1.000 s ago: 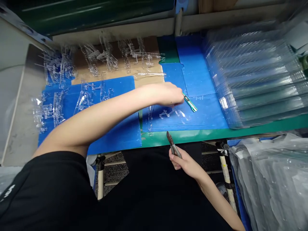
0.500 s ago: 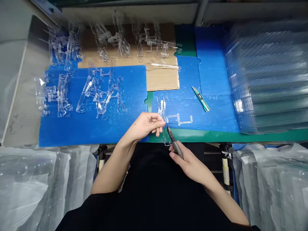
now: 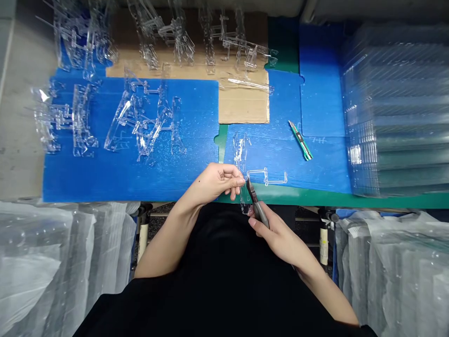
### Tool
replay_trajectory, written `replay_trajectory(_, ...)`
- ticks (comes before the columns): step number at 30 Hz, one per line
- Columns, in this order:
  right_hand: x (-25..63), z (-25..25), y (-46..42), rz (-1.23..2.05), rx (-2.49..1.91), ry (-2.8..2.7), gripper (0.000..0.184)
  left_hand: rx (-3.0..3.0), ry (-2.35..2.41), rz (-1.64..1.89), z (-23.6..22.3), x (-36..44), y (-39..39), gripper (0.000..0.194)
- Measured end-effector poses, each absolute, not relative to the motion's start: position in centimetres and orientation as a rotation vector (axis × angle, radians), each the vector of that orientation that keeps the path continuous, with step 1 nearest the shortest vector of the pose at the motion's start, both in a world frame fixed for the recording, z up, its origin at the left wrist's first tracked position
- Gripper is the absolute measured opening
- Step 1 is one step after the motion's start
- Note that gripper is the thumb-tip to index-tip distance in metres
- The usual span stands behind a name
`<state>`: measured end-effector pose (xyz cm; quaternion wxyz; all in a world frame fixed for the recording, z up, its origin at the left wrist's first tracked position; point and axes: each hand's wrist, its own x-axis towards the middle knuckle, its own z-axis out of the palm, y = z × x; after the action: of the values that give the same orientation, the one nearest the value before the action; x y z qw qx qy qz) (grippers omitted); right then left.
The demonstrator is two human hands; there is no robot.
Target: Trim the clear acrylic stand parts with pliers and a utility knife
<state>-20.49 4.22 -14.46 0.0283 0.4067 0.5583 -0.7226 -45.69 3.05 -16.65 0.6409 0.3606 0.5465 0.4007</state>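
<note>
My left hand point(image 3: 224, 181) is closed on a long clear plastic part point(image 3: 240, 149), pinching it near its middle at the front edge of the table. A thin, bent clear sprue point(image 3: 266, 177) sticks out to the right of that part. In my right hand point(image 3: 271, 227) is a pair of nippers point(image 3: 258, 213) with grey handles, my fingers wrapped around them. Their dark jaws point up and touch or nearly touch the spot where the sprue meets the part, just right of my left fingertips. Whether the jaws have closed on the plastic I cannot tell.
A green utility knife point(image 3: 300, 141) lies on the blue sheet to the right. Clear plastic parts on sprues point(image 3: 140, 119) lie on the left blue sheet, with several more on the cardboard point(image 3: 243, 110). Clear trays point(image 3: 396, 117) are stacked at the right. Wrapped stacks point(image 3: 393, 262) stand below.
The nippers' jaws have moved up to the joint between the sprue and the clear part. My left hand keeps its pinch. The camera view has shifted slightly.
</note>
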Motion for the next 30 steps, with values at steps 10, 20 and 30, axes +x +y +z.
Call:
replay_trajectory(10, -19.9, -14.7, 4.6, -2.39, 1.191, 1.572, 0.023, 0.83, 1.253, 0.849, -16.5, -45.3, 3.4, 0.033)
replay_trajectory(20, -18.4, -18.1, 5.9, -2.877, 1.32, 0.924, 0.044, 0.847, 1.272, 0.66, -17.3, -41.7, 9.5, 0.044)
replay_trajectory(30, -16.5, -20.3, 6.7, -3.058, 1.274, 0.668, 0.048, 0.979, 1.445, 0.371, -18.8, -39.6, 14.0, 0.043)
